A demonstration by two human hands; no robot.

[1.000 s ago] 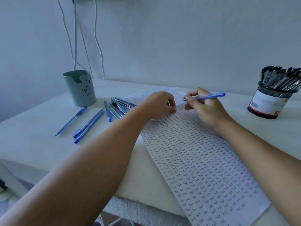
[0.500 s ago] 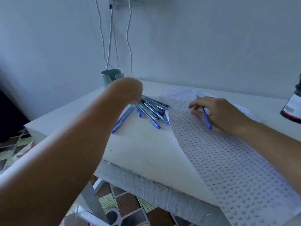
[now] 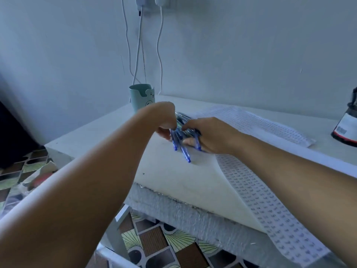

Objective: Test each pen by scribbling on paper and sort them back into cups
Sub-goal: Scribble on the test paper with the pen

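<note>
Since half a second ago both hands have closed on the blue pens (image 3: 182, 139) near the worktop's (image 3: 170, 176) left edge, left hand (image 3: 165, 120) pinching the bundle, right hand (image 3: 210, 135) holding one, long axes pointing away toward the green cup (image 3: 142, 96) at the far-left corner.

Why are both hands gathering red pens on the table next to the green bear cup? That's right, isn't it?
Not quite: the head view shows the pens are blue, not red. Both the left hand and right hand are gathering them on the table near the green bear cup.
</note>
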